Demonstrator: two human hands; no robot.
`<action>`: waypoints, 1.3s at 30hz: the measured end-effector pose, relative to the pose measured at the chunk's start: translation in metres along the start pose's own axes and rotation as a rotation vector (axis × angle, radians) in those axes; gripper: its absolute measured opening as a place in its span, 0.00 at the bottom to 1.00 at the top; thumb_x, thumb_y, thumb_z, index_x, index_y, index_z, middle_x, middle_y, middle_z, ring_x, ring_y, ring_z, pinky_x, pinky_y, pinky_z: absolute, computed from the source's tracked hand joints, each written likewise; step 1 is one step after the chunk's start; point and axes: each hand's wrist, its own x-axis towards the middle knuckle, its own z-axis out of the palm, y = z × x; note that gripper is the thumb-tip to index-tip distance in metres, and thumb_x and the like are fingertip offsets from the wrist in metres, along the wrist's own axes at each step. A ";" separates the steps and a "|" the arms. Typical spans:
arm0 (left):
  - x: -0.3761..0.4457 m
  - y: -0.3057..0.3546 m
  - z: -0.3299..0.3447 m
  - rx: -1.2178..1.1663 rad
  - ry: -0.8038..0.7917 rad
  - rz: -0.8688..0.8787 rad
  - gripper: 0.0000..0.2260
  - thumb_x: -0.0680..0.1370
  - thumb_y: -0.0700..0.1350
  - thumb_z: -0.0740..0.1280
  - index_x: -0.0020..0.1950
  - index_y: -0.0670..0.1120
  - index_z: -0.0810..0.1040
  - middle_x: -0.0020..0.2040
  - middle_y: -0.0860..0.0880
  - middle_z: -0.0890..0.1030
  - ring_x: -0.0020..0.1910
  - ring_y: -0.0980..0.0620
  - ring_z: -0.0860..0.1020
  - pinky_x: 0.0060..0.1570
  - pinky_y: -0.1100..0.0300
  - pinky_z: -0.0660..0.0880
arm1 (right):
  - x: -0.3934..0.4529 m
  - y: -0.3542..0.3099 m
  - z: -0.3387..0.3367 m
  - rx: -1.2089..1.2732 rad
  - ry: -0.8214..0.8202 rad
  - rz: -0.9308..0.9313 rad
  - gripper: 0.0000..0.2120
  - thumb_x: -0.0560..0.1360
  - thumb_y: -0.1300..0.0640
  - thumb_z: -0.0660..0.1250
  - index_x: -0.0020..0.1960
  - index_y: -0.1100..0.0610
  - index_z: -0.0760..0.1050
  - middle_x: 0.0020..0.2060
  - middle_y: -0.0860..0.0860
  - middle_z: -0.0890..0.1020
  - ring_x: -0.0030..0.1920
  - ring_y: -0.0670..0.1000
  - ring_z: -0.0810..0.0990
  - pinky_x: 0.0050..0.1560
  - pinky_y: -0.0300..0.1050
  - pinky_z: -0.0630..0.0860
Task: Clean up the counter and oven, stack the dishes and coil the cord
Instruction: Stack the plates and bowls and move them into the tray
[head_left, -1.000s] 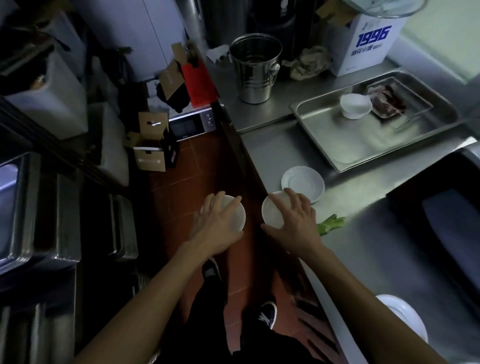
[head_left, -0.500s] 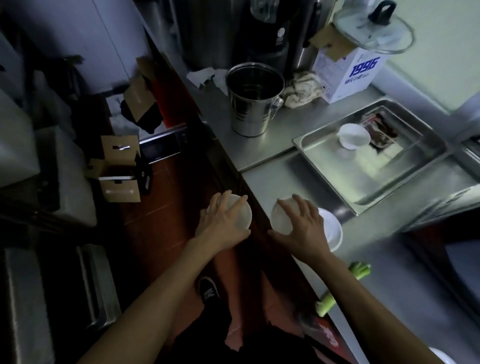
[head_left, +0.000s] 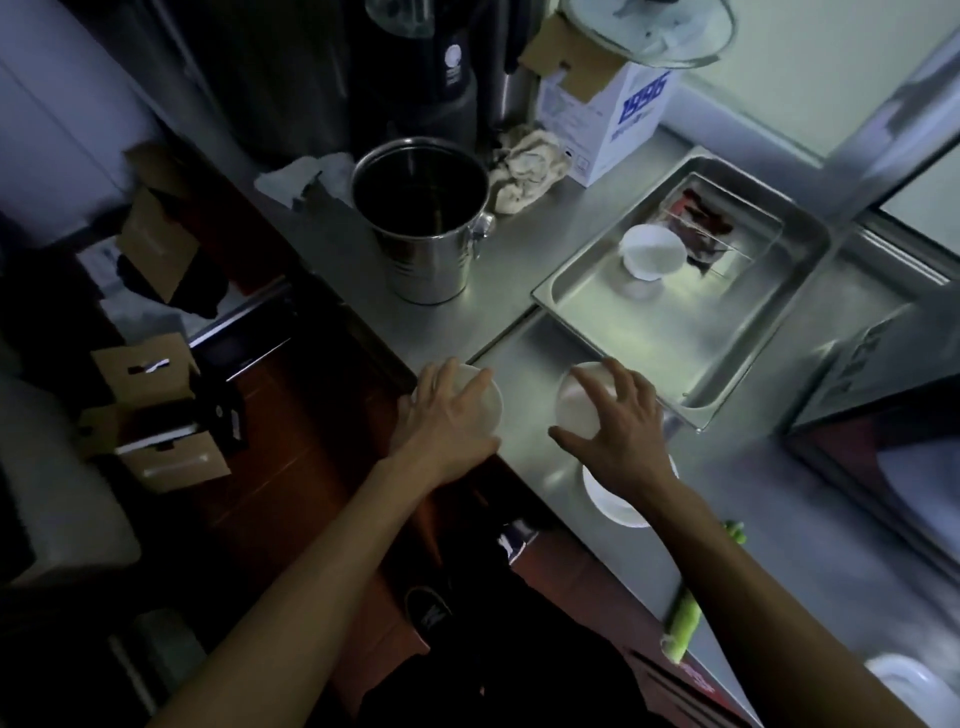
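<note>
Off the counter's edge, over the red floor, open cardboard boxes (head_left: 156, 410) sit in the dim light. My left hand (head_left: 447, 415) comes next, palm down with the fingers curled over the top of a small white bowl (head_left: 483, 402), gripping it right at the edge of the steel counter (head_left: 779, 519). Behind it, farther back, a steel bucket (head_left: 423, 218) stands upright on the counter, with a crumpled rag (head_left: 527, 166) just beside it and a white carton (head_left: 618, 119) printed with blue numbers past that.

My right hand (head_left: 618, 431) holds a second small white bowl (head_left: 579, 402) the same way, fingers draped over it from above; I cannot tell whether this bowl touches the counter. Under that wrist lies a white saucer (head_left: 615, 506), partly hidden by my forearm. A green vegetable stalk (head_left: 685, 623) lies along the counter's front edge, nearer to me.

To the right of my hands sits a steel tray (head_left: 701, 332), its near corner close to my right fingers. Inside it, toward the far end, rests a third white bowl (head_left: 652, 252), beside a dark red packet (head_left: 701, 218). The rim of another white dish (head_left: 904, 686) shows at the lower right.
</note>
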 end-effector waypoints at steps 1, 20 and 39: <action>0.012 0.005 0.000 0.008 -0.013 0.020 0.38 0.69 0.63 0.68 0.75 0.62 0.54 0.77 0.50 0.51 0.75 0.46 0.50 0.69 0.40 0.62 | 0.005 0.006 -0.001 0.009 0.003 0.023 0.37 0.67 0.35 0.70 0.74 0.43 0.67 0.77 0.53 0.61 0.74 0.62 0.58 0.69 0.64 0.62; 0.212 0.129 -0.024 0.159 -0.046 0.375 0.41 0.69 0.64 0.70 0.78 0.61 0.55 0.78 0.49 0.52 0.75 0.44 0.52 0.69 0.40 0.63 | 0.095 0.106 -0.046 0.060 0.184 0.317 0.40 0.66 0.37 0.74 0.74 0.44 0.65 0.76 0.55 0.62 0.74 0.62 0.60 0.69 0.66 0.65; 0.384 0.234 0.008 0.188 -0.135 0.534 0.42 0.70 0.65 0.72 0.78 0.60 0.53 0.80 0.48 0.51 0.78 0.40 0.51 0.71 0.34 0.59 | 0.155 0.150 -0.058 0.101 0.189 0.546 0.40 0.68 0.36 0.73 0.75 0.41 0.61 0.78 0.51 0.57 0.76 0.58 0.55 0.72 0.63 0.62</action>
